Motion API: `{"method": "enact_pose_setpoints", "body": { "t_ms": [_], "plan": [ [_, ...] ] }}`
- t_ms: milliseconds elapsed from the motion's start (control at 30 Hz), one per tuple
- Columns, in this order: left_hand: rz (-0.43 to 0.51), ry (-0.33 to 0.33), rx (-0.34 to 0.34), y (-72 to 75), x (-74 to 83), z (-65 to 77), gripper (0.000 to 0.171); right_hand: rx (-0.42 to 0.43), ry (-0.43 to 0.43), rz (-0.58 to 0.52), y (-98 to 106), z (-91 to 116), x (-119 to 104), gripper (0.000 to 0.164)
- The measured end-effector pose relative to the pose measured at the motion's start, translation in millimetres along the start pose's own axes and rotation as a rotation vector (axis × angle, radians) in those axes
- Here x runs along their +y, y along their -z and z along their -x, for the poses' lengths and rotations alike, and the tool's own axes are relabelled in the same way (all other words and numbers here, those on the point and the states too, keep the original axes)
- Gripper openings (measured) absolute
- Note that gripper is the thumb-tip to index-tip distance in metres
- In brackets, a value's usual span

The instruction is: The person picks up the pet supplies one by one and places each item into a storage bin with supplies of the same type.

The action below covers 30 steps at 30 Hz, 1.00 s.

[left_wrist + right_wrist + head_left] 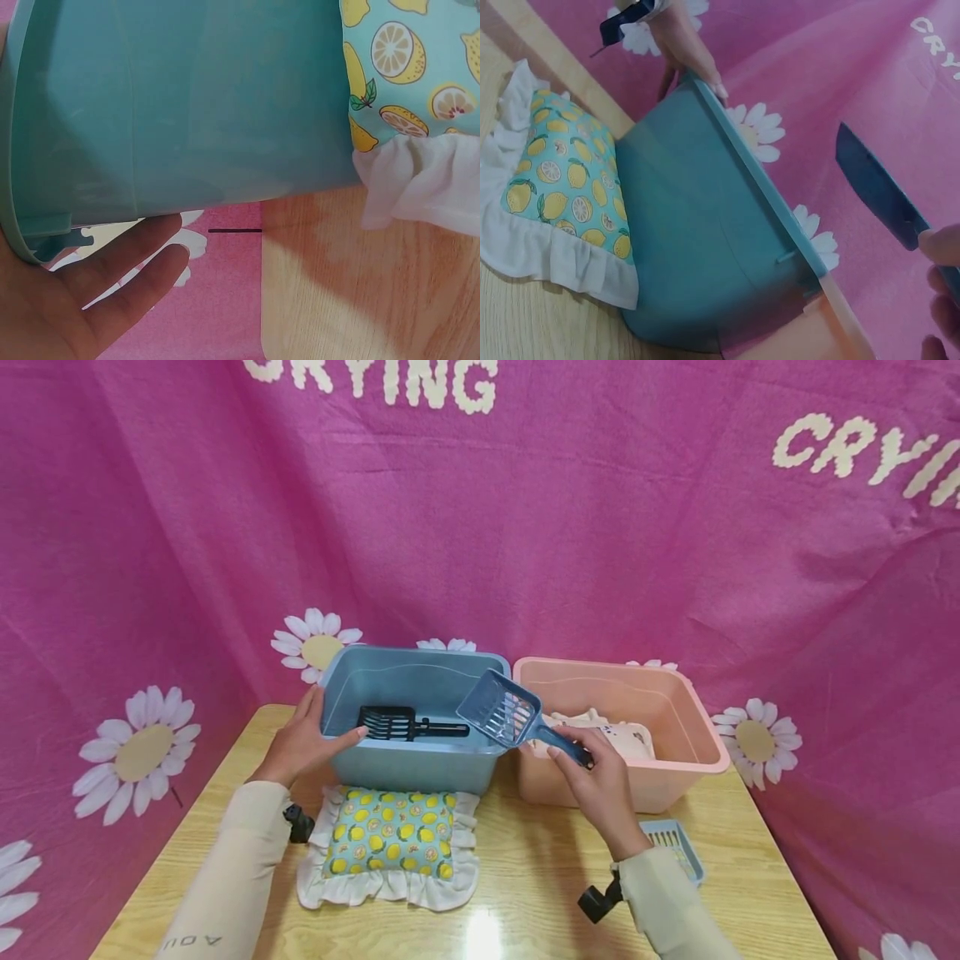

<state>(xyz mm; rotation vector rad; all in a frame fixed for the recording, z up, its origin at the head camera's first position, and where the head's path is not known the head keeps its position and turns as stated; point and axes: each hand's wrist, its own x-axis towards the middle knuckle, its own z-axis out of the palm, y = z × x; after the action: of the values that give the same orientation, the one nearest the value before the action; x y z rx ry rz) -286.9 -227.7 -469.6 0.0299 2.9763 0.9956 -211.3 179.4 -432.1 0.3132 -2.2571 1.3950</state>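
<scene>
My right hand (pixel 600 777) grips the handle of a dark blue slotted litter scoop (pixel 506 706), held up over the right end of the blue bin (pixel 420 768). In the right wrist view the scoop (pixel 877 187) shows edge-on, its handle between thumb and fingers. At the bin's left end my left hand (pixel 307 747) holds the front corner, thumb over the rim and the other fingers along the outer side. Inside that bin lies a black litter scoop (pixel 405 723), handle towards the right.
A pink bin (pixel 622 672) stands to the right, holding a cream-coloured item (pixel 630 739) partly hidden by my hand. A lemon-print cushion (pixel 393 835) with white ruffles lies before the blue bin. A pale grey-blue scoop (pixel 678 843) rests on the wooden table (pixel 525 893) beside my right sleeve.
</scene>
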Motion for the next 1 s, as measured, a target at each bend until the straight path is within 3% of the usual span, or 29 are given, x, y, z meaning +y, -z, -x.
{"method": "enact_pose_setpoints", "body": {
  "t_ms": [200,800,1000],
  "plan": [
    [0.010,0.009,0.002,-1.1,-1.3,-1.1,0.120,-0.032,-0.015,-0.006,-12,-9,19,0.030],
    [0.005,0.004,0.011,-1.5,-0.9,-1.4,0.121,-0.001,0.038,0.013,-36,-28,13,0.025],
    [0.014,0.004,0.014,-2.9,-2.7,-2.6,0.121,-0.028,0.007,0.008,-48,-34,14,0.024]
  ]
}}
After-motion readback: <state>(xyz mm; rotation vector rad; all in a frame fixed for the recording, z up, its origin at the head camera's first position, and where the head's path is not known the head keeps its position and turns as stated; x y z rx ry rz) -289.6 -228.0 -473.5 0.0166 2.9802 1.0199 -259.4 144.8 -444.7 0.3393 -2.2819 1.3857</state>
